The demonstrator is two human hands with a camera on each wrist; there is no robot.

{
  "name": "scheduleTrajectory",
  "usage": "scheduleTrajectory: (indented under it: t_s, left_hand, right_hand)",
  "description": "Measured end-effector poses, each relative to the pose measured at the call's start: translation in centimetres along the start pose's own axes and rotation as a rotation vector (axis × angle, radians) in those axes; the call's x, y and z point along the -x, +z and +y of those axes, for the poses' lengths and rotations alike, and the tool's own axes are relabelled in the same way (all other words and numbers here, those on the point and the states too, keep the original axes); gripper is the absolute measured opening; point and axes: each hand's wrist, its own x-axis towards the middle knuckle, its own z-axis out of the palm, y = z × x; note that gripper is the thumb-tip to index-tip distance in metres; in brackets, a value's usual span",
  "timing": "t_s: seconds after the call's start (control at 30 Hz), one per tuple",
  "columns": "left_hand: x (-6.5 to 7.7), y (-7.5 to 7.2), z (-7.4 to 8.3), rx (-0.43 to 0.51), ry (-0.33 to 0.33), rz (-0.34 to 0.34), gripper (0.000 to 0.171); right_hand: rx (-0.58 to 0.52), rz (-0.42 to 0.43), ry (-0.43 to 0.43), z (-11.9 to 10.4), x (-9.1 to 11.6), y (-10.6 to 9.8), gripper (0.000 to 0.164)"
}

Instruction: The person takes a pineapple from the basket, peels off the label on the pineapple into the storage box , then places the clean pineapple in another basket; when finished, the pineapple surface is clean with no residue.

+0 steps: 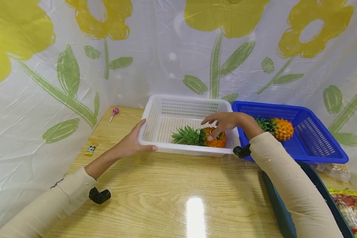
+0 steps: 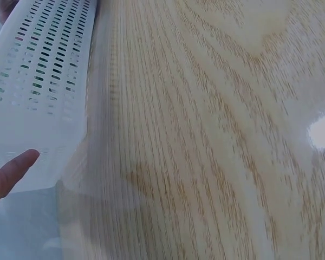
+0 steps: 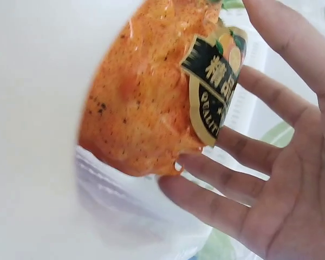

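A white perforated basket [image 1: 184, 145] stands on the table, with a pineapple [image 1: 188, 136] lying in its front right part, leafy crown to the left. A black and gold label [image 3: 214, 86] sticks to its orange body. Over that fruit my right hand [image 1: 224, 123] spreads its fingers, and the right wrist view shows the fingertips close beside the fruit with the palm apart from it. My left hand [image 1: 137, 140] spans the basket's front left corner, its straight thumb [image 2: 16, 168] laid against the front wall and its other fingers along the left side.
A blue basket [image 1: 303, 152] with another pineapple [image 1: 282, 129] stands right of the white one. In front of it is a dark green bin [image 1: 273, 195], with packaged food [image 1: 349, 206] at the far right. A lollipop [image 1: 115, 111] and a small yellow packet [image 1: 91, 149] lie left.
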Motion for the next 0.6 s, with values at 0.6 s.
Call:
scheduleTrajectory:
  t_s: [0.6]
  left_hand:
    - [0.02,0.07,0.21,0.018,0.038,-0.008,0.112]
  right_hand:
    - [-0.002,-0.080,0.033,-1.06,-0.16,0.11,0.076]
